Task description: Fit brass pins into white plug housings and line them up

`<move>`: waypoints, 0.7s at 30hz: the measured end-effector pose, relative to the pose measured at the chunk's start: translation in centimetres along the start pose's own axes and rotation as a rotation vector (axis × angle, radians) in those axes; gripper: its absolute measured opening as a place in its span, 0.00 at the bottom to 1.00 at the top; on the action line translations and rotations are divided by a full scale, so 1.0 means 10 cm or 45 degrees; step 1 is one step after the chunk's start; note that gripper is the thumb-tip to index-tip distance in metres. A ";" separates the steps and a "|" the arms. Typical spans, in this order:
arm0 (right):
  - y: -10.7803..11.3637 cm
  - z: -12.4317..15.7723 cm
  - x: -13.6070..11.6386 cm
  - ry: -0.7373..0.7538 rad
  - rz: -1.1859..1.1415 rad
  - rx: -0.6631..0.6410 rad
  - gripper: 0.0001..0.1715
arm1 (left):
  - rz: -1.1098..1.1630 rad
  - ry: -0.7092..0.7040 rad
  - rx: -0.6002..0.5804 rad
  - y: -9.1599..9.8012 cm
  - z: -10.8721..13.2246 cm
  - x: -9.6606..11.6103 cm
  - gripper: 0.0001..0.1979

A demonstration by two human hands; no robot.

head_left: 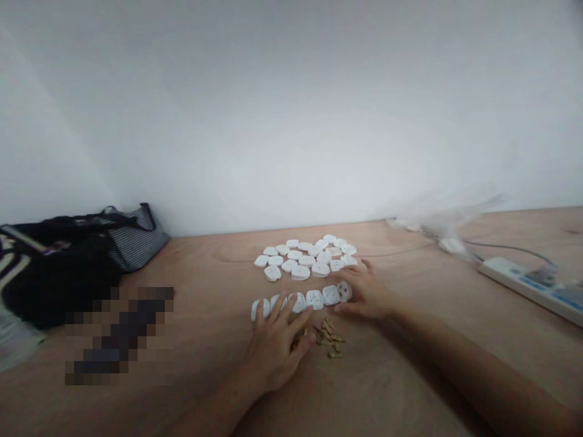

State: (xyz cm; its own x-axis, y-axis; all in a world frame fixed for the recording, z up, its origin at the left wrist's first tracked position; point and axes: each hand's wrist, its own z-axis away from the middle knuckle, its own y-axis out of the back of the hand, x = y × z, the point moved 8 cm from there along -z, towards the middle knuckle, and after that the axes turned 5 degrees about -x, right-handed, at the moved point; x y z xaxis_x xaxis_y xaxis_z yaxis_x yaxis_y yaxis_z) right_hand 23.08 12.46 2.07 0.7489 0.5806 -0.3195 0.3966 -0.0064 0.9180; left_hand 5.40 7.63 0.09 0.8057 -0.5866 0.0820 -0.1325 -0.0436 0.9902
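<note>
Small brass pins point(328, 338) lie in a little heap on the wooden worktop point(387, 382), just below a row of white plastic plug shells point(314, 298). The left hand point(273, 346) lies low, with its fingers point(279, 309) spread wide. Their tips touch the row, and the side of the hand is just beside the pins. The right hand point(364, 294) reaches in from the right, with its fingers point(359, 268) curved around the end of the row, but I cannot tell if they pinch a shell. Past the row is a big group of more white shells point(305, 258). Far off to the left, a striped bag point(139, 243) with black straps sits beside a black soft bundle point(59, 282). Far off to the right lies a white power strip point(519, 282) with a cord.
</note>
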 end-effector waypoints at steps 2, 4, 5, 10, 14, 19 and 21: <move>-0.01 0.05 0.13 -0.057 -0.129 0.028 0.41 | 0.011 0.014 -0.015 -0.02 -0.01 -0.01 0.24; -0.05 0.10 0.22 -0.095 -0.211 0.044 0.38 | 0.026 0.018 -0.040 -0.04 -0.02 -0.01 0.24; -0.06 0.12 0.25 -0.106 -0.240 0.049 0.34 | 0.032 0.020 -0.053 -0.04 -0.03 -0.01 0.24; -0.10 0.19 0.29 -0.148 -0.389 0.090 0.20 | 0.059 0.046 -0.082 -0.03 -0.04 -0.01 0.25; -0.04 0.27 0.34 -0.237 -0.442 0.175 0.18 | 0.072 0.025 -0.062 -0.04 -0.03 0.00 0.24; 0.07 0.43 0.22 -0.267 -0.483 0.255 0.13 | 0.072 0.020 -0.030 -0.03 -0.03 -0.01 0.25; 0.08 0.48 0.06 -0.190 -0.568 0.251 0.13 | 0.078 0.019 -0.012 -0.02 -0.03 -0.01 0.25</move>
State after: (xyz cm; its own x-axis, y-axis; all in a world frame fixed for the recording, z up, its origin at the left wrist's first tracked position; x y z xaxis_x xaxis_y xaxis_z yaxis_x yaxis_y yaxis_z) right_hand 26.40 8.94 1.48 0.5456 0.4389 -0.7139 0.7771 0.0540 0.6270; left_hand 5.49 7.95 -0.14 0.8045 -0.5761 0.1444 -0.1768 -0.0002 0.9842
